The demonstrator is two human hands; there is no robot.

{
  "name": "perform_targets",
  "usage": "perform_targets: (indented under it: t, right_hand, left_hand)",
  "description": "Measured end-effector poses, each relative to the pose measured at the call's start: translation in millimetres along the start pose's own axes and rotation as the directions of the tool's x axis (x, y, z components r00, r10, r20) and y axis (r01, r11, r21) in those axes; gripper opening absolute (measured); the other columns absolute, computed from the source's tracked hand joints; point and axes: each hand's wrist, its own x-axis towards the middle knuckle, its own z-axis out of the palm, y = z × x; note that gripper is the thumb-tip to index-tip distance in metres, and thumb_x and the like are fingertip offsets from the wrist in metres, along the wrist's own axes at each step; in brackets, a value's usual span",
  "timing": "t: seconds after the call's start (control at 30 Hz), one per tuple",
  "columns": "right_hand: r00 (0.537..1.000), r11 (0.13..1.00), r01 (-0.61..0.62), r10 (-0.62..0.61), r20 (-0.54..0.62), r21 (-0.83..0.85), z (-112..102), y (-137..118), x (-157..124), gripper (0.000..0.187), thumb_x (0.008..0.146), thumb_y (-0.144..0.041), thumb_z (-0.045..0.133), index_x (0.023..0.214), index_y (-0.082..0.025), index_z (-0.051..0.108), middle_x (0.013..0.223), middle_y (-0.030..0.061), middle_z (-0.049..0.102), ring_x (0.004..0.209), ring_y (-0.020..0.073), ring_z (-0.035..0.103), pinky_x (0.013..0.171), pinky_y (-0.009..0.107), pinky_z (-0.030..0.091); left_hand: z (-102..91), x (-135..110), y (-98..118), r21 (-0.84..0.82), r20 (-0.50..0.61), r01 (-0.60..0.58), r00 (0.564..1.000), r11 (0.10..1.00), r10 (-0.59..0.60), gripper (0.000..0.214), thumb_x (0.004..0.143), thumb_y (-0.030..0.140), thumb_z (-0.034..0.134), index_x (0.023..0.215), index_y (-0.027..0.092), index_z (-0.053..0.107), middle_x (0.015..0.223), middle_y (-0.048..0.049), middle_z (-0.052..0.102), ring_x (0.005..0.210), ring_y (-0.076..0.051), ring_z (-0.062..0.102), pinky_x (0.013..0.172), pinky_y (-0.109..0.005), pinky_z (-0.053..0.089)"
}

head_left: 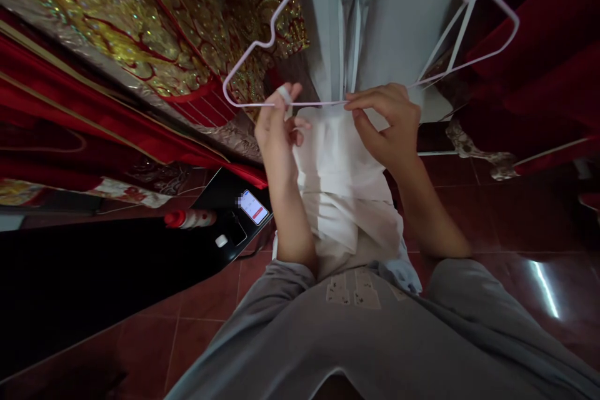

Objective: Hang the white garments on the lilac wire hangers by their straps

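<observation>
A pale pink clothes hanger (pixel 253 53) spans the top of the view, its upper part cut off by the frame. My left hand (pixel 276 122) is at the left part of its bottom bar, the bar passing between loosely curled fingers. A white band (pixel 284 95) circles one of those fingers. Farther right, my right hand (pixel 391 115) pinches the bar between thumb and fingertips. Thin white straps (pixel 457 37) loop around the hanger's right end. Below the bar, white cloth (pixel 337 156) spreads in front of my body.
Red and gold sequined garments (pixel 178 31) hang at left, dark red ones (pixel 544 56) at right. Pale grey cloth (pixel 403 19) hangs behind the hanger. A black table (pixel 117 262) bears a lit phone (pixel 254 207), a red-capped bottle (pixel 190 219) and a small white case (pixel 221 240).
</observation>
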Motion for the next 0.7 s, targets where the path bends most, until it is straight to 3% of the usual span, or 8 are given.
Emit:
perform_targets:
  t: [0.07, 0.2, 0.27, 0.33, 0.4, 0.47, 0.57, 0.7]
  right_hand:
    - [1.000, 1.000, 0.004, -0.004, -0.015, -0.024, -2.1, -2.8, 0.1, 0.019, 0.098, -0.034, 0.053, 0.094, -0.030, 0.071, 0.108, 0.0000, 0.078, 0.104, 0.0213, 0.073, 0.104, 0.051, 0.054]
    - [0.999, 0.999, 0.045, -0.045, -0.025, 0.004, -16.8, -2.9, 4.4, 0.016, 0.096, -0.032, 0.057, 0.095, -0.037, 0.072, 0.108, -0.0038, 0.078, 0.106, 0.0184, 0.073, 0.104, 0.044, 0.056]
    - [0.980, 1.000, 0.010, -0.009, -0.198, 0.002, -28.9, 5.7, 10.2, 0.014, 0.092, -0.027, 0.060, 0.095, -0.034, 0.072, 0.106, -0.0006, 0.076, 0.105, 0.0185, 0.071, 0.100, 0.040, 0.057]
    - [0.901, 0.998, -0.068, 0.069, -0.429, 0.018, -42.2, 19.2, 18.4, 0.021, 0.088, -0.014, 0.057, 0.097, -0.027, 0.071, 0.101, 0.0042, 0.073, 0.097, 0.0174, 0.069, 0.090, 0.037, 0.057]
    - [0.845, 0.984, -0.157, 0.175, -0.505, 0.078, -54.6, 32.0, 27.5, 0.036, 0.082, 0.003, 0.049, 0.100, -0.020, 0.070, 0.101, 0.0058, 0.071, 0.091, 0.0132, 0.067, 0.081, 0.029, 0.054]
    - [0.860, 0.952, -0.267, 0.305, -0.410, 0.148, -64.1, 38.3, 35.9, 0.045, 0.078, 0.012, 0.047, 0.103, -0.016, 0.072, 0.101, 0.0054, 0.072, 0.082, 0.0086, 0.066, 0.070, 0.023, 0.050]
    - [0.864, 0.891, -0.409, 0.447, -0.231, 0.195, -72.3, 31.6, 44.9, 0.038, 0.077, 0.013, 0.056, 0.100, -0.012, 0.075, 0.082, 0.0015, 0.070, 0.060, 0.0034, 0.057, 0.054, 0.018, 0.041]
    - [0.845, 0.865, -0.465, 0.497, -0.195, 0.190, -78.6, 9.9, 51.4, 0.031, 0.078, 0.012, 0.061, 0.087, -0.013, 0.076, 0.060, -0.0040, 0.059, 0.046, 0.0024, 0.048, 0.045, 0.018, 0.034]
  left_hand:
    - [13.4, -3.2, -8.0, -0.068, 0.063, -0.018, 0.998, 0.998, 0.023, 0.026, 0.115, 0.031, 0.044, 0.106, 0.022, 0.067, 0.113, -0.0083, 0.077, 0.057, -0.014, 0.056, 0.043, -0.030, 0.026]
    - [22.5, -4.9, -14.3, -0.067, 0.056, -0.098, 0.993, 0.993, 0.102, 0.024, 0.114, 0.030, 0.044, 0.098, 0.026, 0.061, 0.090, -0.0028, 0.074, 0.051, -0.016, 0.050, 0.044, -0.032, 0.028]
    - [19.9, -3.0, -13.2, -0.048, 0.057, -0.142, 0.988, 0.989, 0.145, 0.022, 0.112, 0.028, 0.044, 0.098, 0.027, 0.060, 0.086, -0.0030, 0.073, 0.049, -0.017, 0.048, 0.044, -0.032, 0.027]
    - [16.3, -0.2, -11.1, -0.050, 0.072, -0.165, 0.983, 0.985, 0.168, 0.019, 0.110, 0.028, 0.047, 0.096, 0.027, 0.061, 0.084, -0.0043, 0.073, 0.047, -0.017, 0.046, 0.045, -0.032, 0.026]
    - [13.7, 2.2, -9.5, -0.048, 0.093, -0.166, 0.981, 0.985, 0.170, 0.014, 0.107, 0.032, 0.054, 0.096, 0.027, 0.061, 0.085, -0.0055, 0.072, 0.047, -0.018, 0.046, 0.045, -0.033, 0.026]
    - [12.5, 3.1, -9.2, -0.027, 0.092, -0.158, 0.983, 0.987, 0.160, 0.016, 0.105, 0.042, 0.061, 0.096, 0.028, 0.061, 0.085, -0.0055, 0.072, 0.047, -0.018, 0.045, 0.047, -0.033, 0.028]
    - [12.6, 1.7, -9.8, -0.021, 0.088, -0.154, 0.984, 0.988, 0.155, 0.021, 0.104, 0.047, 0.063, 0.097, 0.028, 0.059, 0.086, -0.0048, 0.070, 0.048, -0.017, 0.044, 0.048, -0.033, 0.028]
    - [11.5, 0.6, -14.2, -0.011, 0.096, -0.143, 0.985, 0.990, 0.143, 0.017, 0.108, 0.042, 0.059, 0.100, 0.027, 0.059, 0.088, -0.0049, 0.070, 0.048, -0.016, 0.043, 0.048, -0.031, 0.029]
